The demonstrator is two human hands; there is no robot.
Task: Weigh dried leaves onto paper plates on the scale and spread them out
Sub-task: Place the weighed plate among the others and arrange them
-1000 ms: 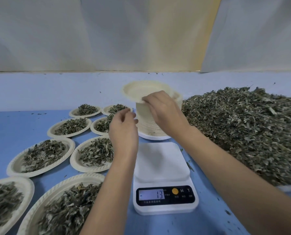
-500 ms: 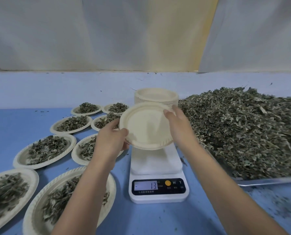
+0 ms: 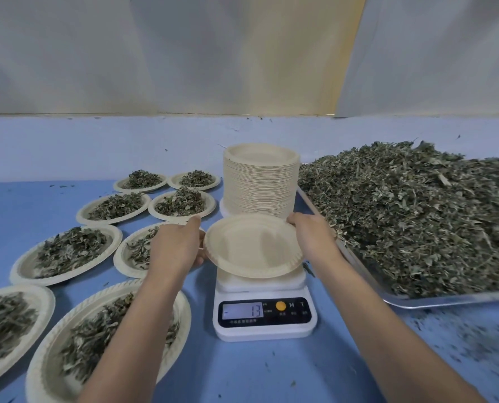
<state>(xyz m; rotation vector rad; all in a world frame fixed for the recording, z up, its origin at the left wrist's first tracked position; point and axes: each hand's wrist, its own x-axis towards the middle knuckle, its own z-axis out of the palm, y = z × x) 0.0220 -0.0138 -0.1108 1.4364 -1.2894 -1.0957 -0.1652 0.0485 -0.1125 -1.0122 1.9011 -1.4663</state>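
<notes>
I hold an empty cream paper plate (image 3: 252, 245) just over the platform of the white digital scale (image 3: 264, 317), whose display reads 13 with a minus sign. My left hand (image 3: 176, 249) grips the plate's left rim and my right hand (image 3: 312, 238) grips its right rim. Whether the plate touches the platform I cannot tell. Behind it stands a tall stack of empty paper plates (image 3: 260, 181). A large heap of dried green leaves (image 3: 417, 210) lies on a metal tray (image 3: 446, 299) at the right.
Several paper plates filled with dried leaves (image 3: 68, 251) cover the blue table (image 3: 257, 370) on the left, some under my left forearm. Leaf crumbs are scattered at the lower right. A pale wall and white sheeting close off the back.
The plate has come off the stack and moved down toward me, from tilted in the air to nearly level over the scale. Both hands came down with it.
</notes>
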